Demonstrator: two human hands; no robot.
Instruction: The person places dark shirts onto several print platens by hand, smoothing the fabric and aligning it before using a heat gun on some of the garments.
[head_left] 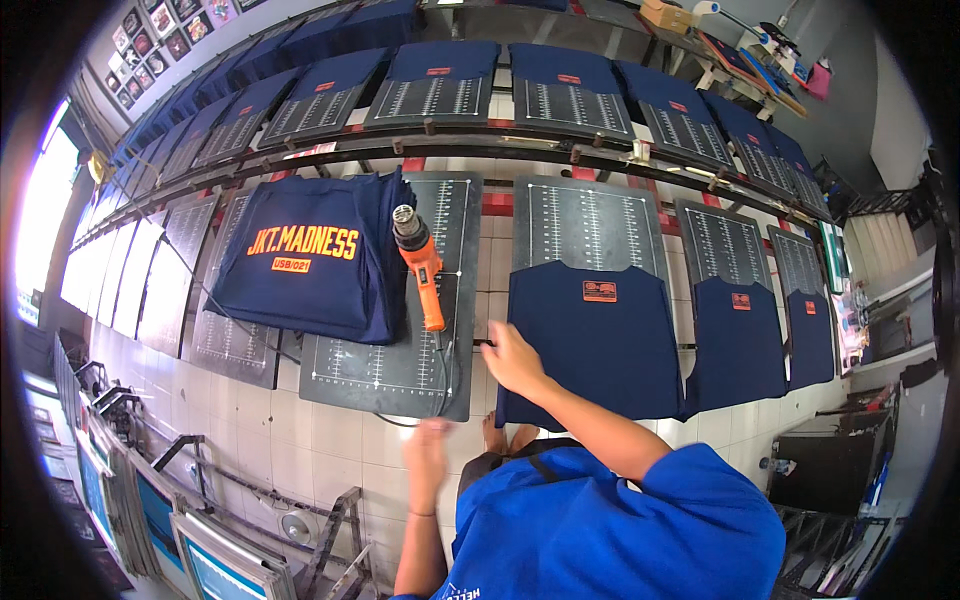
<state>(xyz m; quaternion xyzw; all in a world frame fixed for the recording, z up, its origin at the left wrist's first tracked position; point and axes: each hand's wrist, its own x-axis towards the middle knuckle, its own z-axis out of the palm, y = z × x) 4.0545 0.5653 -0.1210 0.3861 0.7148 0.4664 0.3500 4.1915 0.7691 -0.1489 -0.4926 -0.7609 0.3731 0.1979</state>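
My right hand (514,358) is over the left edge of a navy shirt piece (598,345), fingers apart, with nothing seen in them. The piece lies flat on a dark board and bears a small orange print. My left hand (428,455) hangs lower, near the front edge of the neighbouring board (345,378); its fingers are blurred, so their hold cannot be told. On that board an orange heat gun (424,272) rests with its nozzle pointing away, beside a stack of folded navy shirts (300,300) with orange lettering.
More navy pieces (740,340) lie on boards to the right. Across a dark rail (480,133) stands a far row of boards with navy pieces (430,62). Framed screens (225,560) lean at the lower left. The heat gun's cable (443,375) runs over the board's front edge.
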